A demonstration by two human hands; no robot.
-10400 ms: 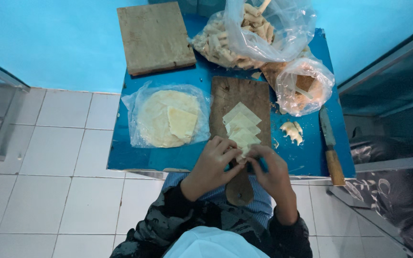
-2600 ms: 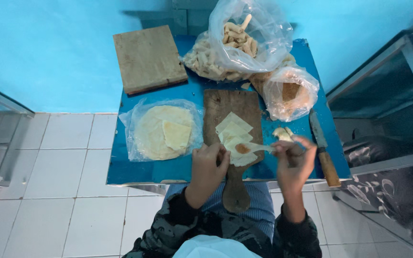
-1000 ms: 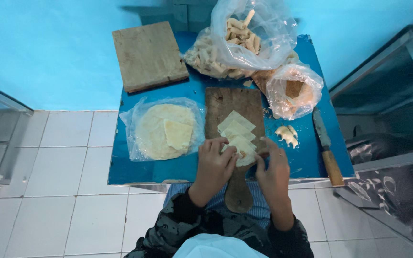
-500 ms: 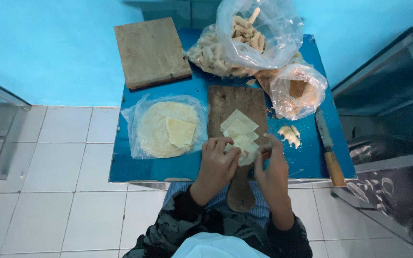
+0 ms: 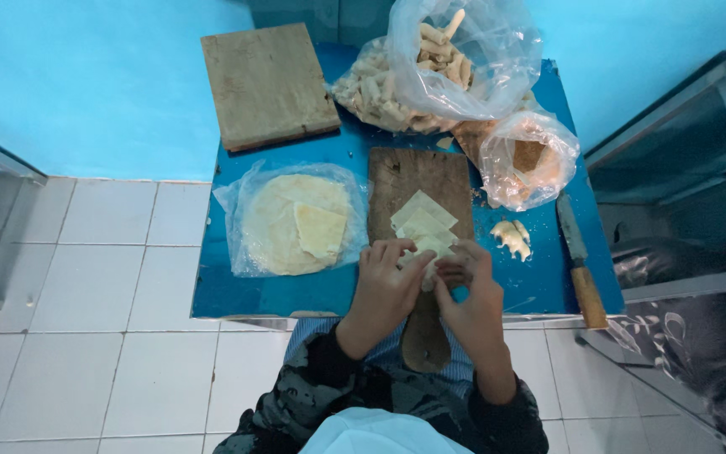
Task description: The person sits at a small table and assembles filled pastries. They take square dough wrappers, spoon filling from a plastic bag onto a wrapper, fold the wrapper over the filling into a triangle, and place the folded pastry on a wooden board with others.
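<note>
We look down on a small blue tabletop (image 5: 279, 294) set against a blue wall, above a white tiled floor (image 5: 86, 277). Largest on it is a bare rectangular wooden board (image 5: 266, 84) at the far left corner. At the far edge, right of that board, stands a big clear plastic bag of pale rolled pastry sticks (image 5: 439, 67), well filled, which we judge to be the finished pieces. Toward the right edge sits a smaller clear bag holding orange-brown filling (image 5: 529, 160).

Near the left edge a clear plastic sheet carries a round stack of pale dough wrappers (image 5: 291, 223), so plenty of wrappers are still uncut. In the middle lies a dark wooden paddle-shaped cutting board (image 5: 418, 181), its handle hanging over the near edge, with a few square-cut pale wrappers (image 5: 422, 219) fanned on it, waiting. A wooden-handled knife (image 5: 580, 265) lies along the right edge, and a small heap of pale dough scraps (image 5: 512, 238) sits between it and the cutting board.

Our left hand (image 5: 384, 290) and right hand (image 5: 472, 298) meet over the near end of the cutting board, fingers curled inward, pinching one pale wrapper square (image 5: 424, 267) between them; we judge it mid-fold or mid-roll. Whether filling is inside, we cannot tell.
</note>
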